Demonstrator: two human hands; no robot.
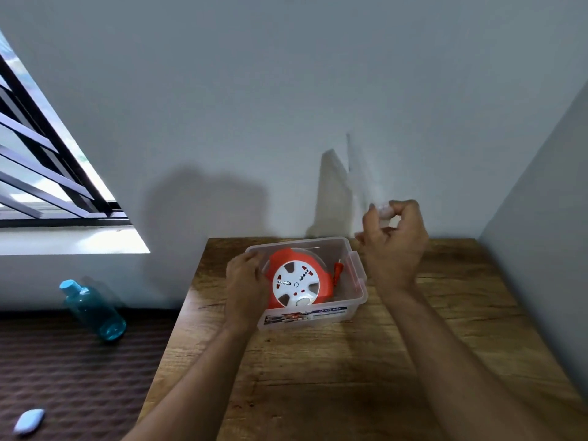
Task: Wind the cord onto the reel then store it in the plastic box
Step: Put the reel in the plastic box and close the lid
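Note:
A clear plastic box [356, 300] stands on the wooden table [318, 377] near the wall. Inside it lies the orange reel [296, 281] with a white socket face, the cord wound onto it. Its red plug [338, 268] rests at the reel's right, also inside the box. My left hand [245, 288] grips the box's left side. My right hand [394, 243] is raised above the box's right rear corner, fingers closed on the edge of the clear lid [358, 173]. The lid stands upright, blurred and nearly see-through against the wall.
A blue bottle [92, 310] stands on the dark ribbed mat left of the table. A small pale-blue object [28, 421] lies at the bottom left. A barred window [47, 160] fills the left wall; a grey wall closes off the table's right side.

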